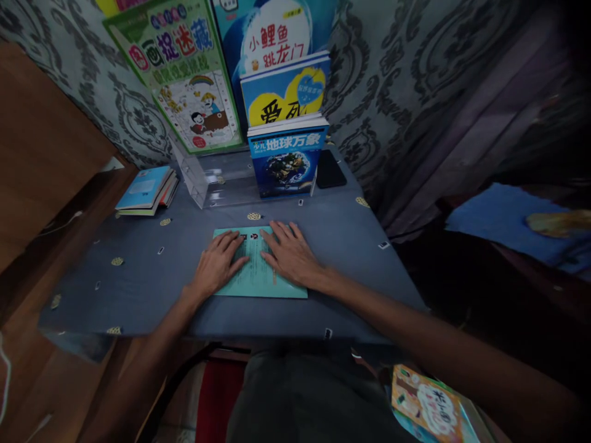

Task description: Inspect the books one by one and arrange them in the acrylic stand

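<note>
Your L hand (217, 266) & R hand (293, 255) are both palm-down on the thin teal rectangular paper book (256, 278). It lies flat on the grey-blue tablecloth w/ yellow pineapple prints (152, 280), approx. mid-table, nr. your side. L hand covers the book's L edge, R hand its upper R part; fingers straight & a bit spread, thumbs pointing in, gap between hands. Neither's wrapped round anything; both just press or rest on the cover, can't tell how hard.

Beyond your hands: clear plastic display stand (231, 192). At its R end, blue glossy book w/ a globe on the cover (287, 166) stands upright in front of a blue-and-yellow book (282, 98). Tall green-bordered picture book (182, 80) leans back on the L. Black flat phone-like slab (331, 170) lies just R of the globe bk. Small pile of paper books, light-blue one on top (146, 189), sits far L. Orange illustrated book (427, 403) is below table level, lower R, nr. your R forearm.
</note>
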Available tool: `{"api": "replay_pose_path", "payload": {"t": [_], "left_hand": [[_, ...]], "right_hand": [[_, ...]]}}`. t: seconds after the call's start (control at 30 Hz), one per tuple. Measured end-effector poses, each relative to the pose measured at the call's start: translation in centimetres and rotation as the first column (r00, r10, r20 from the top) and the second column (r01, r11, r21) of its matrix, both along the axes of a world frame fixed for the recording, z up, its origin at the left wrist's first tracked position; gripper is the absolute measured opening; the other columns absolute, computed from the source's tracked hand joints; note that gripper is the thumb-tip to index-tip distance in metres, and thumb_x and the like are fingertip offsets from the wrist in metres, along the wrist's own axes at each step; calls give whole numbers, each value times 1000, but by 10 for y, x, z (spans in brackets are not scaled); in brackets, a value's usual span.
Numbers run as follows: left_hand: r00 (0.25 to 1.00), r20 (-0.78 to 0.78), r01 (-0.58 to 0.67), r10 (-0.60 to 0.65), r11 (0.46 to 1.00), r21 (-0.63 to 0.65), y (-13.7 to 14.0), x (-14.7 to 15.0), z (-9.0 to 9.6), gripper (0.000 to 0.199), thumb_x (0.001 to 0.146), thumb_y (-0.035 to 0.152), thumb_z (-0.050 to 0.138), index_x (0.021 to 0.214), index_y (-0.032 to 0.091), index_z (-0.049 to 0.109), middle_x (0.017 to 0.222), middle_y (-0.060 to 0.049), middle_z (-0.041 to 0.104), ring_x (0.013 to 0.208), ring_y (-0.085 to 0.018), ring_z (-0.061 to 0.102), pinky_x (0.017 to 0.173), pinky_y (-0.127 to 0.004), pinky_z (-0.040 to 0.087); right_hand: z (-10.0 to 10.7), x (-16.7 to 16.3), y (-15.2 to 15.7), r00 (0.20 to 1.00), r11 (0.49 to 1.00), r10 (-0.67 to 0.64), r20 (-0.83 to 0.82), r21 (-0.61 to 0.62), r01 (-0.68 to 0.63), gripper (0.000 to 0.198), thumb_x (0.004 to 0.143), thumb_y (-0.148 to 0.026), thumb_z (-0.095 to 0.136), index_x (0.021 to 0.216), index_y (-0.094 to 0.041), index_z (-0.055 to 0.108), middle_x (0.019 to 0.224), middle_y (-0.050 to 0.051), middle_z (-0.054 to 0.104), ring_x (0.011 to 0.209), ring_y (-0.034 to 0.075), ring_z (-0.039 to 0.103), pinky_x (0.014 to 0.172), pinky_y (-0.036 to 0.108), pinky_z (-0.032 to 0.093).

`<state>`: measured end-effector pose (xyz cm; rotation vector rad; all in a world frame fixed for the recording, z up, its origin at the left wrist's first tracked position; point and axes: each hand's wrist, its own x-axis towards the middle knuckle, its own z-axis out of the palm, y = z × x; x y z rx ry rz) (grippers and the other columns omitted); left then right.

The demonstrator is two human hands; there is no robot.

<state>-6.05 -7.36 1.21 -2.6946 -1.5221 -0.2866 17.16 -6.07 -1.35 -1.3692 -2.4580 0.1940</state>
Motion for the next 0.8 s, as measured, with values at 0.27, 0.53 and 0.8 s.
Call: {"api": "replay_pose_path", "payload": {"t": [0.27, 0.53, 0.8], "left_hand": [[946, -63, 311, -318, 945, -100, -54, 6, -3, 102, 87, 80, 46, 163, 22, 12, 168, -17, 25, 158, -34, 13, 126, -60, 16], [908, -188, 399, -375, 911, 105, -74, 12, 0, 72, 101, 56, 46, 156, 13, 30, 154, -18, 49, 149, -29, 39, 120, -46, 38], [862, -315, 470, -396, 857, 209, -81, 19, 15, 47, 103, 38, 51, 140, 9, 50, 135, -19, 66, 131, -30, 60, 105, -41, 52]], "right_hand": [[3, 15, -22, 999, 999, 29, 18, -13, -29, 55, 104, -44, 39, 151, -17, 44, 163, 17, 38, 151, 36, 33, 123, 59, 24], [7, 28, -38, 998, 999, 37, 48, -35, -36, 56, 104, -45, 39, 151, -16, 44, 163, 18, 36, 153, 34, 30, 124, 59, 25], [12, 37, -33, 995, 994, 98, 15, -60, -97, 60, 102, -47, 44, 152, -14, 44, 162, 21, 37, 152, 36, 32, 121, 62, 29]]}}
